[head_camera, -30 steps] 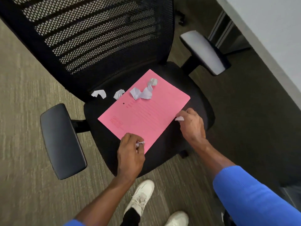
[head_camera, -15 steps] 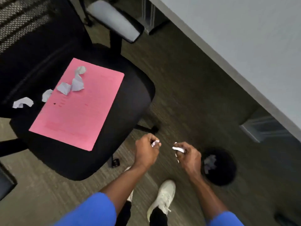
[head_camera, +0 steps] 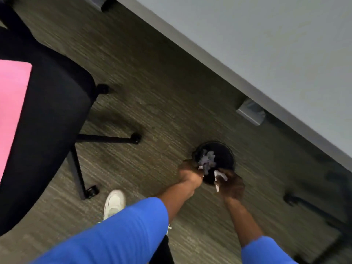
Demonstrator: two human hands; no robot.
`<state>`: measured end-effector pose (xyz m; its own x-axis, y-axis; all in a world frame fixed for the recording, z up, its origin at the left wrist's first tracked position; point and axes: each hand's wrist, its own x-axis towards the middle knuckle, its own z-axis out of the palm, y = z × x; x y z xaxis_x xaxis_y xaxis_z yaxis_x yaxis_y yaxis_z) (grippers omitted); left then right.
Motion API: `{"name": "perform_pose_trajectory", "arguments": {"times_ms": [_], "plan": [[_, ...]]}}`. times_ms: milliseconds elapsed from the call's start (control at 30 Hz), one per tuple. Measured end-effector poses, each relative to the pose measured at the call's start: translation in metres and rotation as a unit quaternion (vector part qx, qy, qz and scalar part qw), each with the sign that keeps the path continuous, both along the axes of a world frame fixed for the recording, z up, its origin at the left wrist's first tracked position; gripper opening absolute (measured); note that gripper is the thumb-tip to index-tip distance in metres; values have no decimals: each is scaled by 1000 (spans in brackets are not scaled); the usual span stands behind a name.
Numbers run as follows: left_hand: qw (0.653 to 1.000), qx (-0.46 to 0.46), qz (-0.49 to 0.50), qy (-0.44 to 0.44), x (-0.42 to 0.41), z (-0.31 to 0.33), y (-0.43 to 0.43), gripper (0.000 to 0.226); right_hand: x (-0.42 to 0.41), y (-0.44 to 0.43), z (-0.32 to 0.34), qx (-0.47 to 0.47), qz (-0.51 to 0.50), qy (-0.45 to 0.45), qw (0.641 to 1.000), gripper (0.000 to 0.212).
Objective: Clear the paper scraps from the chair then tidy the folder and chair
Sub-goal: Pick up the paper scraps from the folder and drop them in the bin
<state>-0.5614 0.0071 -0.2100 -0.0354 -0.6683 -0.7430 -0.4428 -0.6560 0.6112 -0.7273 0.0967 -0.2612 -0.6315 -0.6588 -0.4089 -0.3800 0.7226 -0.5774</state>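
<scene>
**Scraps carried from chair to bin, drop about to happen**

View has swung off the chair since a second ago: then both hands were pinching scraps at the folder edge, half a second ago they were mid-air over the carpet, now both sit at the near rim of the black wastebasket (head_camera: 219, 155), lower middle of frame. Left hand (head_camera: 190, 173) is curled into a fist at the bin's left rim; blurred, a bit of white shows at its fingertips, so likely closed on a scrap but cannot tell for sure. Right hand (head_camera: 233, 184) is pinched on a white paper scrap (head_camera: 219, 177), strip hanging below the fingers, at the bin's near right rim. Hands close together, not touching. Greyish crumpled paper (head_camera: 207, 159) already lies in the bin.

Pink folder (head_camera: 13, 111) on the office chair (head_camera: 53, 115) seat, left edge of frame, mostly cut off. Scraps left on the chair are out of view now. Grey table (head_camera: 266, 44) fills upper right.

Judgement: first load nearly binned; release comes next, then back for the rest. Folder and chair tidy not yet done.
</scene>
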Motion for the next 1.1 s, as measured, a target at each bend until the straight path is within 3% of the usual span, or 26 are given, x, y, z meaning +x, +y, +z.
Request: {"name": "perform_pose_trajectory", "arguments": {"times_ms": [67, 133, 300, 367, 433, 467, 533, 633, 733, 867, 933, 1100], "plan": [[997, 76, -1, 33, -22, -5, -1, 10, -18, 1, 0, 20, 4, 2, 1000, 24], [997, 72, -10, -6, -39, -15, 4, 34, -21, -6, 16, 34, 10, -9, 999, 22], [998, 54, -7, 21, -62, -29, 5, 37, -23, -17, 29, 17, -28, -63, 997, 38], [995, 75, 27, 58, -65, -41, 3, 52, -26, -20, 25, 12, -44, -133, 990, 46], [992, 99, 45, 70, -62, -57, 6, 83, -29, -21, 22, 17, -63, -133, 989, 48], [992, 102, 26, 64, -57, -68, 10, 87, -30, -20, 21, 23, -71, -138, 988, 47], [993, 100, -49, 33, -45, -79, 13, 75, -30, -16, 21, 33, -68, -129, 989, 45], [976, 79, -204, -18, -17, -25, 7, 56, -37, 0, -6, 23, -30, -72, 997, 41], [959, 19, -274, -63, 13, -4, 10, 43, -23, -3, -11, 29, 13, -60, 998, 45], [963, -24, -252, -97, 59, 31, 2, 40, 39, -44, 44, 26, 60, -68, 996, 40], [973, -21, -208, -96, 88, 53, -2, 29, 71, -63, 66, 15, 76, -49, 996, 36], [980, -57, -153, -117, 171, 93, -15, 21, 145, -108, 105, 1, 137, -87, 987, 51]]}}
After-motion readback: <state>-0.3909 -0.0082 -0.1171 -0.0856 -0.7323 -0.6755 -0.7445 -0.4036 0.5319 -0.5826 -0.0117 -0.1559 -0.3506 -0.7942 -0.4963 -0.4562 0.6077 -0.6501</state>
